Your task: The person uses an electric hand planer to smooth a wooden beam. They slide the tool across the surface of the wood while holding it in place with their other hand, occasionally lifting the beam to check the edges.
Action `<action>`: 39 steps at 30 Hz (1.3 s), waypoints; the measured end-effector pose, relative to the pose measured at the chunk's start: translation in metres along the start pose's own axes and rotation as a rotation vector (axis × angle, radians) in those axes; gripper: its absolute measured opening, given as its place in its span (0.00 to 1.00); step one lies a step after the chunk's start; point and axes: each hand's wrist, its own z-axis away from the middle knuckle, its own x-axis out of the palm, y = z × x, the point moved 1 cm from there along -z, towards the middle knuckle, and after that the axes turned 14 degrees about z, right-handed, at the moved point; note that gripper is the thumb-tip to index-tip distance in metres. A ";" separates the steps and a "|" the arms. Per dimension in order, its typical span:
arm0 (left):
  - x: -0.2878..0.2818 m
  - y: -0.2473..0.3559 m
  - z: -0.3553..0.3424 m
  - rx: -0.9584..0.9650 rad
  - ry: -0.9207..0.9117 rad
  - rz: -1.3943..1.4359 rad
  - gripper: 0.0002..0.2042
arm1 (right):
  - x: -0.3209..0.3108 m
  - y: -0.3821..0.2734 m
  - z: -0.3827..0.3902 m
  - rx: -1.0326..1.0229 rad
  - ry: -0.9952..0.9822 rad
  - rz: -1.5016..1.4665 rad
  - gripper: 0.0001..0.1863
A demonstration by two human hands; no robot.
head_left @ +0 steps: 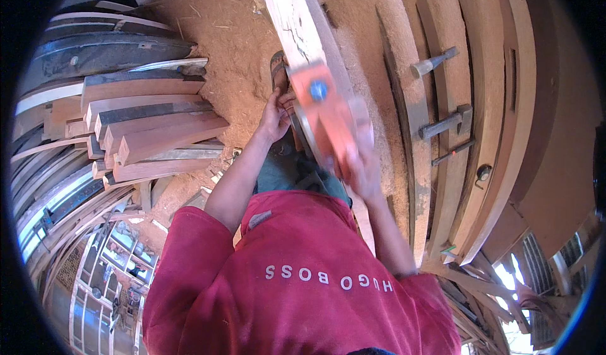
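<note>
An orange power tool with a blue knob, apparently a planer (309,77), lies over a long pale wooden beam (290,20) that runs up the middle of the view. My right hand (360,162), smeared by motion, is closed on the tool's rear handle. My left hand (274,118) has its fingers curled at the left side of the beam, just beside the tool's front; exactly what they grip is hidden. A sandalled foot (278,65) shows beside the beam, above my left hand.
Stacked boards (151,134) fill the left. Long timbers (486,121) lie along the right, carrying a wooden-handled chisel (429,65), a hammer (442,124), a slim tool (451,153) and a small round object (483,173). Sawdust (221,33) covers the ground.
</note>
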 end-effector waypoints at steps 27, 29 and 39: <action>0.065 0.024 0.031 -0.064 0.066 -0.023 0.27 | -0.011 -0.140 -0.174 -0.094 -0.003 -0.156 0.23; 0.069 0.025 0.027 -0.131 0.130 0.019 0.26 | -0.011 -0.161 -0.199 -0.158 0.096 -0.077 0.24; 0.051 0.031 0.013 -0.174 0.263 0.089 0.25 | -0.009 -0.243 -0.317 -0.398 0.331 -0.054 0.31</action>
